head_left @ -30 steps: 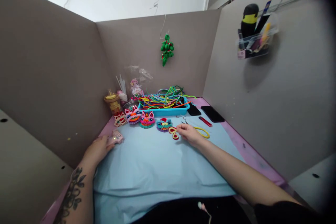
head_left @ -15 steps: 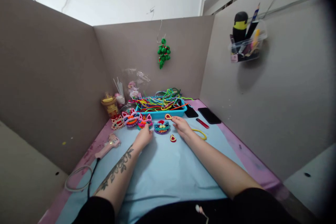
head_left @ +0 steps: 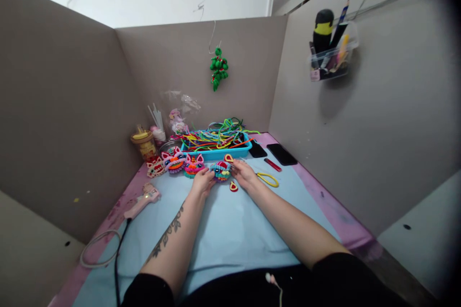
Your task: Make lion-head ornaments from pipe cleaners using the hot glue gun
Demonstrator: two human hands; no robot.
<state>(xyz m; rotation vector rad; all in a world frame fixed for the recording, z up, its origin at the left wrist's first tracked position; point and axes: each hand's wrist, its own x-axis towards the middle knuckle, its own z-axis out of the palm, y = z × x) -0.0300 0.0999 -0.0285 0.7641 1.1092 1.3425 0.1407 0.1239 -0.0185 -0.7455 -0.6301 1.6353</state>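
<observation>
My left hand [head_left: 202, 182] grips the left side of a small blue and red fuzzy craft face [head_left: 221, 171] on the light blue mat [head_left: 223, 230]. My right hand [head_left: 244, 174] pinches a small red and yellow ear piece [head_left: 228, 158] and holds it against the top right of that face. A second red and yellow ear piece [head_left: 234, 186] lies on the mat just in front of my right hand. A yellow pipe-cleaner loop [head_left: 268, 180] lies right of my right hand.
Three finished fuzzy faces [head_left: 175, 163] stand in a row left of my hands. Behind them is a blue tray [head_left: 216, 152] of coloured pipe cleaners. A pink glue gun [head_left: 142, 200] with its cable lies at left. Two phones [head_left: 281, 154] and a red tool [head_left: 272, 164] lie at right. Grey panels wall the desk.
My left hand left the glue gun, crossed the mat and took hold of the blue craft face. My right hand lifted one ear piece to the face's top.
</observation>
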